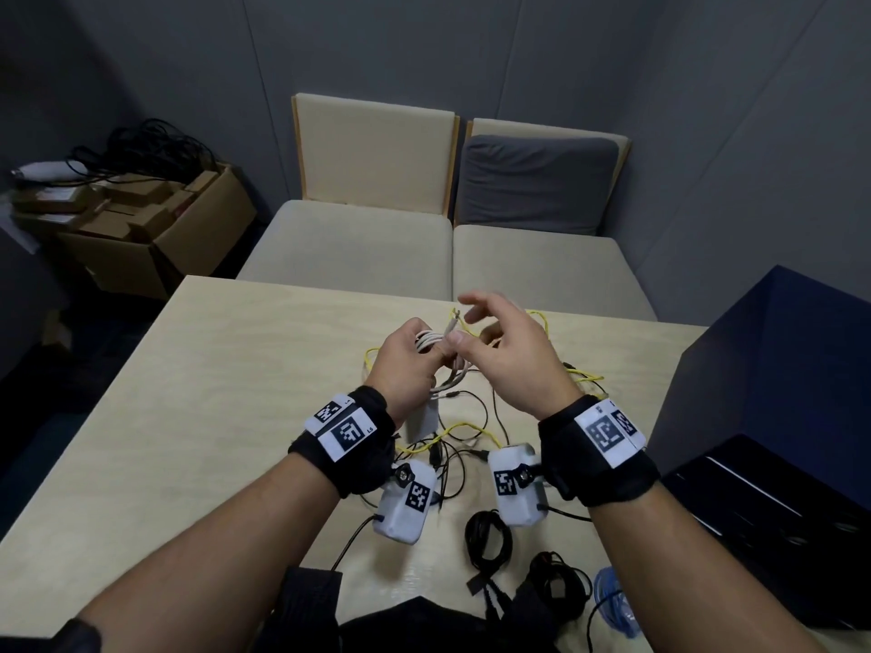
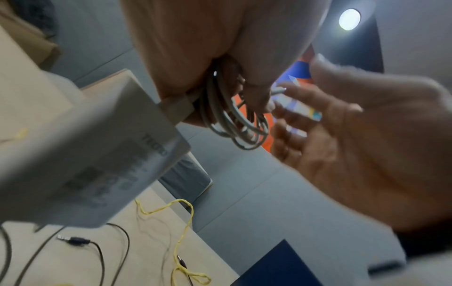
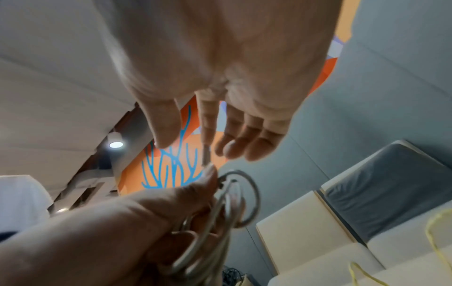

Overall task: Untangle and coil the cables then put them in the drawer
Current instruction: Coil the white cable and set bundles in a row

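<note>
My left hand (image 1: 414,360) grips a coil of white cable (image 1: 430,342) above the table (image 1: 212,393). The cable's white power adapter (image 1: 422,419) hangs below that hand and looms large in the left wrist view (image 2: 85,154). The cable's free plug end (image 1: 455,319) sticks up from the coil (image 3: 227,212). My right hand (image 1: 480,329) hovers beside the plug with fingers spread and loose, holding nothing (image 3: 220,77). A tangle of yellow cable (image 1: 464,428) and thin black cables (image 1: 471,410) lies on the table under both hands.
Two coiled black cables (image 1: 488,539) (image 1: 561,577) and a blue coil (image 1: 612,600) lie near the table's front edge. A dark blue cabinet (image 1: 777,346) with an open drawer (image 1: 754,501) stands at the right. Cushioned seats (image 1: 353,247) are behind the table.
</note>
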